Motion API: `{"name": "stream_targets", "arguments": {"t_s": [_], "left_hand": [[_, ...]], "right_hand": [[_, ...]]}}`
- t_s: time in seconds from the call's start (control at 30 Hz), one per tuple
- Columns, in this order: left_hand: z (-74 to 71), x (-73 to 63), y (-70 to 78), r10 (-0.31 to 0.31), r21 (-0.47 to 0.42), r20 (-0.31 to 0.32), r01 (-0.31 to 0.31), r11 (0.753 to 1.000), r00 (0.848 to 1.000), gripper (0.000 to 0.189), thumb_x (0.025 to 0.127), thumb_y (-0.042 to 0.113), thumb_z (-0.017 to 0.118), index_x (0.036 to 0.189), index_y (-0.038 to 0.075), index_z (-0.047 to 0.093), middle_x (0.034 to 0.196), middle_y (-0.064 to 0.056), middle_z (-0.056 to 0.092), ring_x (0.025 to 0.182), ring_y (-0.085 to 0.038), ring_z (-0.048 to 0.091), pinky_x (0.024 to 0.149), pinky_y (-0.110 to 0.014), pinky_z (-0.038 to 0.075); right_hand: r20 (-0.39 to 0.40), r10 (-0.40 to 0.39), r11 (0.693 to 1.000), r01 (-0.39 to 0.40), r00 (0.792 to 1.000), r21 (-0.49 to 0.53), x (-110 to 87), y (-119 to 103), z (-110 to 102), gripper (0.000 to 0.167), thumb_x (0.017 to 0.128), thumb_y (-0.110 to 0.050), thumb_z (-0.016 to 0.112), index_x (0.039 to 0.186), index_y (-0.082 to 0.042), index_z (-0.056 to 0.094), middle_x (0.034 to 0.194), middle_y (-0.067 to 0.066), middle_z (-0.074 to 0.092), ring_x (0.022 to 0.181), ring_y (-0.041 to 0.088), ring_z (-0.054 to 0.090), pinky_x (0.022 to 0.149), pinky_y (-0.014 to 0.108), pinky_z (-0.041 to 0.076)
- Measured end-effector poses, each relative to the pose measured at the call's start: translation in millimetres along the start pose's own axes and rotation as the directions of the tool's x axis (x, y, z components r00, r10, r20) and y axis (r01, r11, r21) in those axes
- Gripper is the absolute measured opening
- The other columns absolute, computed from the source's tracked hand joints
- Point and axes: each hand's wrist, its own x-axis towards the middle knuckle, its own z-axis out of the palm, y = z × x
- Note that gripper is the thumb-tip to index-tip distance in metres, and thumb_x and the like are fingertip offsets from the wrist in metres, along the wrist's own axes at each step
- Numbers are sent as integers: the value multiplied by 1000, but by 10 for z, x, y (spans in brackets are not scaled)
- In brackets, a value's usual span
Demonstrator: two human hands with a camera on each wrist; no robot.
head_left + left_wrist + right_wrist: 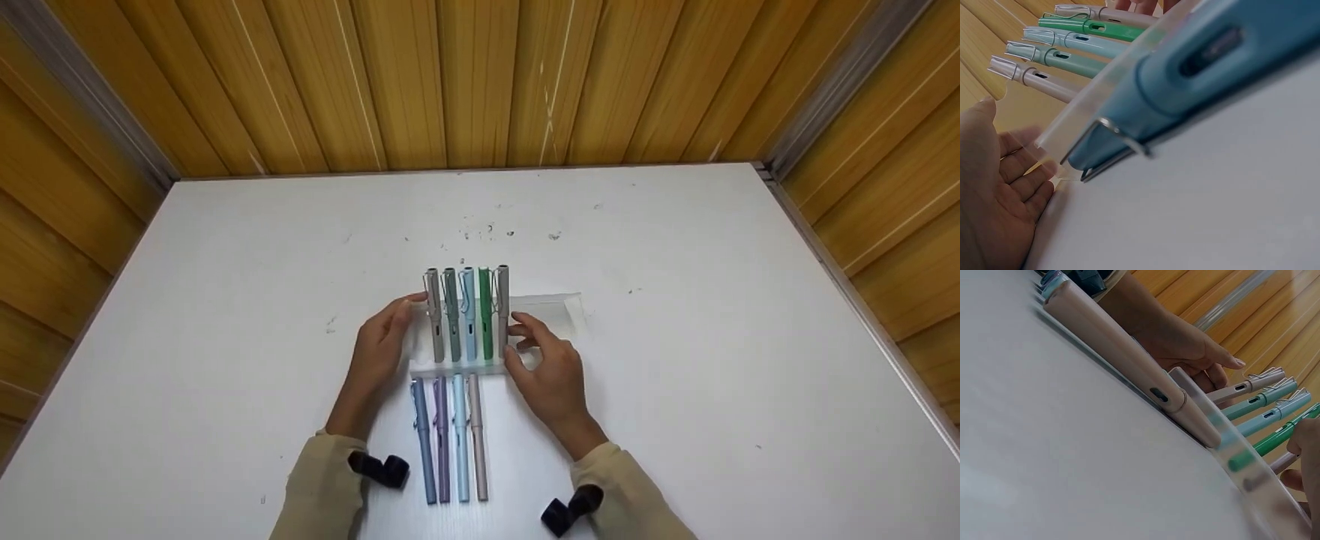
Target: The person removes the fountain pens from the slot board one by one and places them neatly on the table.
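Several capped fountain pens with wire clips lean side by side in a translucent plastic tray (551,300), tops past its far rim. They include a green pen (484,311), a light blue pen (469,311) and, at the right end, a grey-brown pen (503,300). My left hand (379,345) rests at the tray's left end, its fingers partly seen through the clear wall in the left wrist view. Beside the right-end pen is my right hand (551,371), thumb and fingers loosely bent; the thumb tip seems to touch the pen or lie just beside it.
In front of the tray, more pens lie in a row on the white table (675,337): a dark blue pen (424,442), a purple pen (442,442), a pale blue pen (460,442) and a pinkish-brown pen (477,442). Yellow wood-look panels (480,82) wall the table.
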Motion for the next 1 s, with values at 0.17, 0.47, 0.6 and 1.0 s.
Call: {"name": "stream_targets", "arguments": {"t_s": [0.17, 0.47, 0.6, 1.0], "left_hand": [[1, 29, 14, 21, 5, -4, -21, 1000, 1000, 48, 106, 53, 38, 134, 24, 64, 144, 1, 58, 141, -24, 46, 119, -47, 32], [15, 19, -9, 24, 7, -17, -24, 1000, 1000, 47, 107, 50, 38, 134, 23, 65, 143, 0, 59, 141, -25, 46, 119, -47, 33], [28, 1, -16, 15, 11, -13, -15, 1000, 1000, 47, 106, 52, 38, 134, 24, 65, 143, 1, 59, 141, -25, 47, 119, -48, 33], [18, 20, -8, -1, 3, -16, 1, 1000, 1000, 46, 105, 54, 39, 133, 27, 65, 142, 3, 60, 140, -23, 47, 119, -48, 33]], "right_hand": [[22, 33, 999, -32, 999, -41, 26, -7, 10, 41, 89, -13, 74, 129, -9, 65, 104, -2, 77, 79, 12, 67, 69, 32, 43], [26, -37, 995, 40, 999, -94, -4, 18, 23, 33, 89, -14, 76, 120, -5, 70, 94, 1, 78, 76, 13, 68, 73, 38, 46], [39, -50, 992, 54, 998, -110, -23, 38, 19, 29, 90, -17, 76, 116, -6, 71, 92, -1, 77, 76, 13, 68, 73, 36, 46], [48, -36, 993, 41, 998, -113, -15, 15, 13, 27, 91, -20, 75, 115, -8, 70, 94, -1, 77, 79, 12, 69, 74, 34, 45]]}}
